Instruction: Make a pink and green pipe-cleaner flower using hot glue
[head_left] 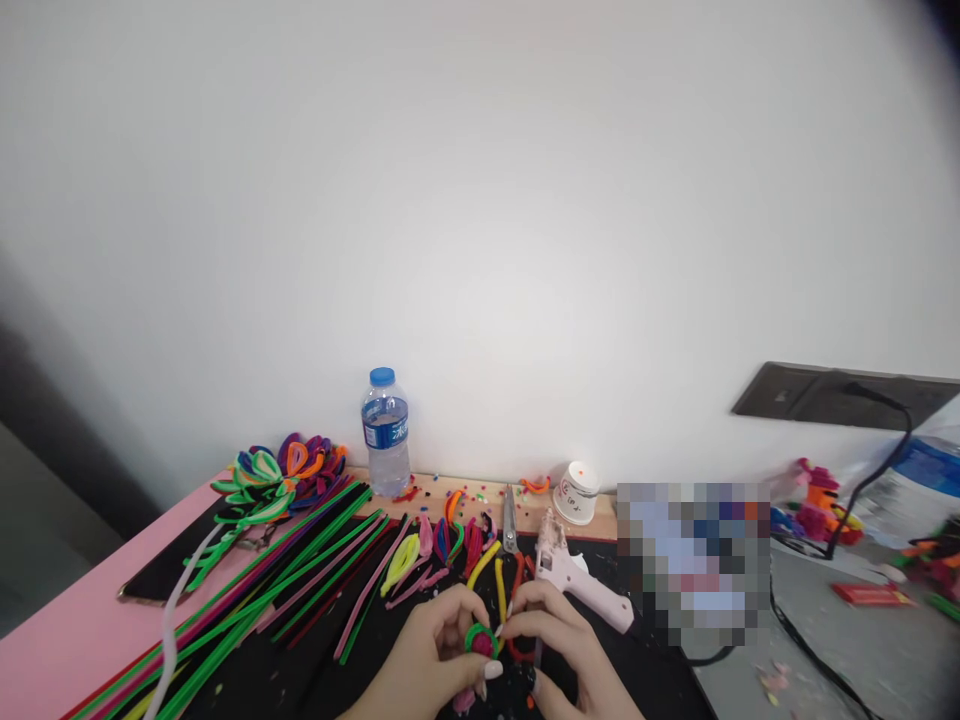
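Note:
My left hand (pixel 442 650) is closed around a small round piece of coiled pipe cleaner (pixel 481 642), green outside with a magenta middle. Beside it is my right hand (pixel 559 645), its index fingertip at the edge of the coil and its thumb apart, lower down. I cannot tell whether that fingertip touches the coil. Just beyond the hands lie scissors (pixel 510 520) with orange-red handles, partly hidden by my right hand. Bent yellow pipe cleaners (pixel 484 565) and a pale pink glue gun (pixel 581 580) lie close by on the black mat (pixel 300 670).
Long pipe cleaners (pixel 285 580) and looped colourful bunches (pixel 262 485) cover the left, near a dark phone (pixel 169 560) and white cable (pixel 171 620). A water bottle (pixel 386 435) and upturned paper cup (pixel 576 492) stand by the wall. A black cord (pixel 817 655) crosses the right side.

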